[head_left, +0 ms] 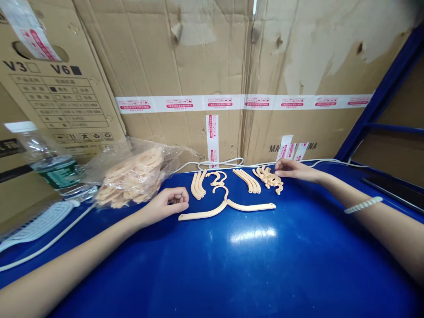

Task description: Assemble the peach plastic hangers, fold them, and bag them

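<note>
My left hand [170,202] rests on the blue table, loosely curled and empty, with a gap between thumb and fingers. Just right of it lie two curved peach-coloured arms [251,206] and a hook [221,191], laid out as a clothes hanger. Behind them are a left stack of curved arms [198,184], a few loose hooks [217,177] and a right stack of curved arms [247,181]. At the right, beside a heap of small hooked pieces [267,176], my right hand [293,170] has bent fingers, thumb apart; I see nothing held.
A clear plastic bag [132,172] of peach-coloured pieces lies at the left. Near it are a water bottle [54,165] and a pale hairbrush [43,223]. A white cable [228,162] runs along the cardboard wall [185,62]. A dark flat object [394,194] lies far right.
</note>
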A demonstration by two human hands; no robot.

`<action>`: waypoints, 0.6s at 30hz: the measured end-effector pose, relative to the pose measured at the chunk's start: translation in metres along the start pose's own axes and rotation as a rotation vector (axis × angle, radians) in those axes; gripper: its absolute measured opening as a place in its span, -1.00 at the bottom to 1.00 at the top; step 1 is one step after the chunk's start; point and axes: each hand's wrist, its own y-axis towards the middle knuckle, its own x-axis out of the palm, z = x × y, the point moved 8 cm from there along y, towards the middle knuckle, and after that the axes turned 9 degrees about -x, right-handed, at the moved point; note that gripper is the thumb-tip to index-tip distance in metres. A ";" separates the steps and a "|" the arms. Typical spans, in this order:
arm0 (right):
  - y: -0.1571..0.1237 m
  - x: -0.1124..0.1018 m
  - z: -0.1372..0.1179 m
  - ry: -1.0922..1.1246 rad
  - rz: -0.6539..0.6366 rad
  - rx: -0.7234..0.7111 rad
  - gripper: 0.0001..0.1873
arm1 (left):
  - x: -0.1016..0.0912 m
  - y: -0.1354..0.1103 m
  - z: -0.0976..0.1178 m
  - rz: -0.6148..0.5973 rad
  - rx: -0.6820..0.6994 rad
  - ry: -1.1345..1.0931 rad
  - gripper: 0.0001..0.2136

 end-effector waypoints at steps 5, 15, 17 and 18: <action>0.003 0.008 0.006 0.024 0.034 0.028 -0.34 | -0.014 0.001 -0.004 0.221 0.037 0.034 -0.84; 0.002 -0.013 -0.007 -0.142 0.265 -0.055 -0.41 | -0.012 0.000 0.001 0.289 0.182 0.259 -0.79; 0.002 -0.015 -0.024 -0.193 0.331 -0.119 -0.49 | -0.008 0.000 0.002 0.267 0.210 0.298 -0.76; 0.003 -0.012 -0.036 -0.210 0.335 -0.161 -0.53 | -0.007 0.000 0.002 0.257 0.224 0.314 -0.75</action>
